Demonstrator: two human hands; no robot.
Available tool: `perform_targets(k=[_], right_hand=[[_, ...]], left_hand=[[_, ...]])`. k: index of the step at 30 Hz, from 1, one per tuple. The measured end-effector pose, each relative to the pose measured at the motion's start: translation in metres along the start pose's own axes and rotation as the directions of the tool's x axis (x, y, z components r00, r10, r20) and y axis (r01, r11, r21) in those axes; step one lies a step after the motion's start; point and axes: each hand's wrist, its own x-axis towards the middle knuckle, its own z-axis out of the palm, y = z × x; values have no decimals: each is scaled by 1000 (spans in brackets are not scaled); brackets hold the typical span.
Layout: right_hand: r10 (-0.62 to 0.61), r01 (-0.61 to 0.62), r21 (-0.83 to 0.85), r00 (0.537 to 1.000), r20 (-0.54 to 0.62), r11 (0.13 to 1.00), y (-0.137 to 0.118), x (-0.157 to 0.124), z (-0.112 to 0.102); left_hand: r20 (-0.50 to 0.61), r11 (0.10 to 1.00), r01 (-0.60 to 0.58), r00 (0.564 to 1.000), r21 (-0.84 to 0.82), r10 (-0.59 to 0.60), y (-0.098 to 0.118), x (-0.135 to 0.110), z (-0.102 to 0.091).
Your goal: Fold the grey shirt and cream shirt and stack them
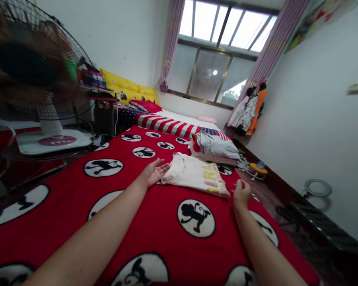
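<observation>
A cream T-shirt (193,174) with yellow and pink lettering lies folded flat on the red blanket (164,214). At its left edge is my left hand (156,173), palm turned up, with the fingers stretched out; the fingertips reach the cloth or lie just beside it. My right hand (242,193) rests near the shirt's right corner, a small gap away. Its fingers are loosely bent, the thumb stands apart, and no cloth shows in it. Just behind the shirt sits a stack of folded clothes (217,147), white and grey with some red.
A spinning fan (55,137) stands left on a small table. Behind the blanket is another bedding area with a striped cover (167,124) and a red pillow (149,106). Clothes (247,111) hang at the right wall. A yellow stool (258,169) and a dark rack (319,222) stand right.
</observation>
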Motion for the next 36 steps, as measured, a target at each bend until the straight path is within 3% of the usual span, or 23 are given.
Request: perform_targets(k=[3,7,12,17,18,24,27,30,31,33,36], right_hand=[[-30,25,-83,998,-57,996,20,-11,-3],[-39,40,-200,999,8,979,26,-14,1],[67,-32,-304,992,107,952,22,-19,2],[87,-27,-298,978,191,954,19,-23,3],[83,-23,-280,975,204,960,19,-23,4],[61,-55,-31,968,245,998,14,-23,5],[36,-67,112,964,262,991,4,-24,-9],[16,-88,230,954,299,969,1,-23,-28],[25,-100,263,962,271,959,3,-21,-33],[77,-117,321,988,133,940,7,-18,-38],[109,-78,359,992,-64,930,4,-13,-32]], left_hand=[[-27,987,-92,995,133,97,-7,-1,4],[-30,882,-233,963,410,268,-21,1,9],[62,648,-334,913,685,404,-30,-1,11],[212,266,-361,863,894,458,-29,-4,9],[218,225,-351,860,909,461,-29,-3,8],[199,308,-346,885,886,422,-19,-2,16],[219,369,-353,908,860,357,5,-9,21],[264,409,-318,947,855,183,37,-18,13],[265,401,-306,952,864,155,46,-20,9],[241,363,-304,948,881,209,57,-22,4],[292,320,-380,911,868,291,48,-26,18]])
